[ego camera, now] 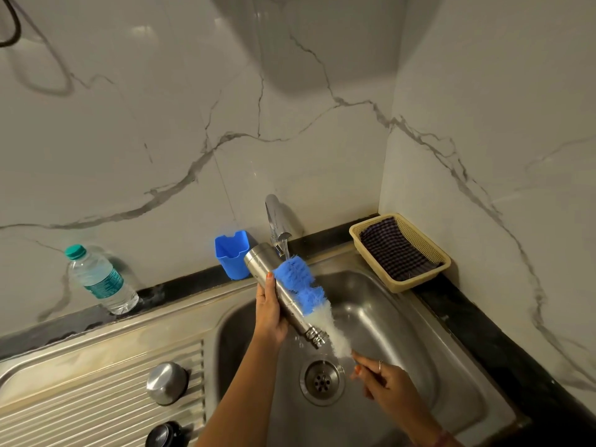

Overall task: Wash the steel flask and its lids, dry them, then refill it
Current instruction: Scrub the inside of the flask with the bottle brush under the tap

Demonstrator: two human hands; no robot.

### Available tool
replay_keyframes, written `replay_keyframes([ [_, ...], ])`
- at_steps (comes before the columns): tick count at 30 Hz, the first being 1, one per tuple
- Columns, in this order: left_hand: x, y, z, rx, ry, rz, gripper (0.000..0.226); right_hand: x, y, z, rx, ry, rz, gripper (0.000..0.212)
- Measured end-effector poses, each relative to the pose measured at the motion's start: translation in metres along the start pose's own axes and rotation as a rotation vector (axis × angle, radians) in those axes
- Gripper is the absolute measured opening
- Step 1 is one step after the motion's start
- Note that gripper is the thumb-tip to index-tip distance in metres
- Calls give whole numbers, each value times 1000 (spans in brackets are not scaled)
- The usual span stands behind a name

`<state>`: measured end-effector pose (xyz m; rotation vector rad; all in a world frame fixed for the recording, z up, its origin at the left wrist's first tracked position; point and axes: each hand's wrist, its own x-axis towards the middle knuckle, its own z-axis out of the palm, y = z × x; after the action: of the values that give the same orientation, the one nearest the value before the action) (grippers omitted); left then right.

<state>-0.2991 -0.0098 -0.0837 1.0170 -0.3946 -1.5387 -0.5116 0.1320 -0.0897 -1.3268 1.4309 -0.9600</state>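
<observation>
My left hand [270, 312] grips the steel flask [274, 283], which is tilted over the sink basin [403, 321] with its threaded mouth pointing down toward the drain. My right hand [383, 380] holds the handle of a blue and white bottle brush [306, 293], whose bristles lie along the flask's outer side. Water runs from the tap [277, 225] onto the brush and flask. A domed steel lid [167, 383] sits on the ridged drainboard [80, 411]. A black lid [164, 434] lies nearer the front edge, partly cut off.
A clear plastic water bottle [103, 280] with a green cap leans against the wall at left. A blue plastic cup [232, 254] stands behind the flask. A beige basket [400, 251] holding a dark checked cloth sits at the right corner. The drain [322, 379] is below the flask.
</observation>
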Motion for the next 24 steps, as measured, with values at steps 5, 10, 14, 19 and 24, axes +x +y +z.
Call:
replay_keyframes([
  [5,5,4,10,-32,77,-30,87,-10,2,-18,39,16,8,37],
  [10,1,-2,24,-51,79,-75,59,-17,-1,-18,8,13,-31,34],
  [14,-1,-6,29,-27,33,-55,62,-6,-2,-11,-45,50,-98,35],
  [19,-6,-17,33,54,-20,-93,69,27,-20,6,-140,82,-162,30],
  [24,-12,-34,29,74,-46,-123,99,47,-40,19,-62,79,-81,31],
])
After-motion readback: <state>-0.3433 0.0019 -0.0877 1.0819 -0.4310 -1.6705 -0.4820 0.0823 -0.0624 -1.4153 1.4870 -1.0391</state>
